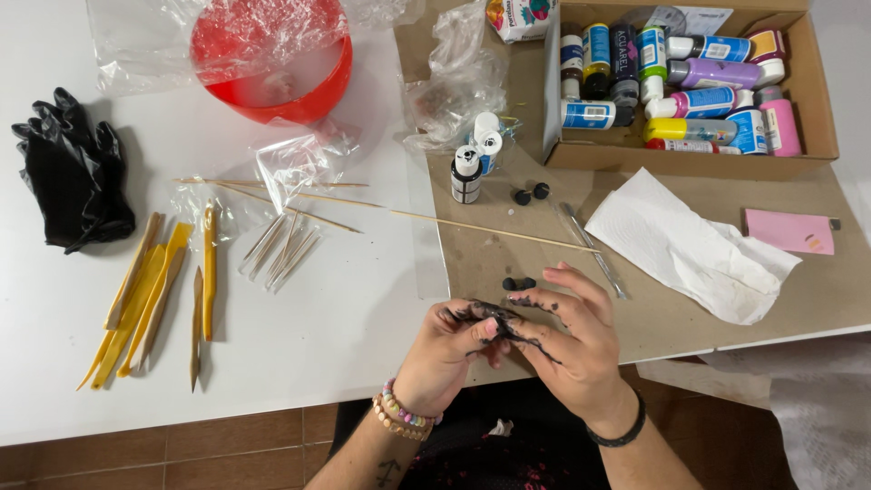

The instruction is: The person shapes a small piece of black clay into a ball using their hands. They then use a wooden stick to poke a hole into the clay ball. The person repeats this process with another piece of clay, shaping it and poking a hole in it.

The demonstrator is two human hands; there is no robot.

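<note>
My left hand (445, 349) and my right hand (567, 340) meet at the table's front edge, both smeared with black. Between their fingertips they pinch a small dark sticky lump of clay (497, 319) with black strands stretching from it. Just beyond the fingers lie two small black clay balls (519, 284) on the brown cardboard sheet (671, 318). Two more black balls (532, 193) rest farther back near a small black paint bottle (466, 174).
Yellow and wooden modelling tools (159, 295) lie at the left, with thin wooden skewers (435, 220) and a black glove (74, 172). A red bowl (277, 86) under plastic stands at the back. A cardboard box of paint bottles (689, 86), white tissue (689, 249) and metal tool (594, 249) sit right.
</note>
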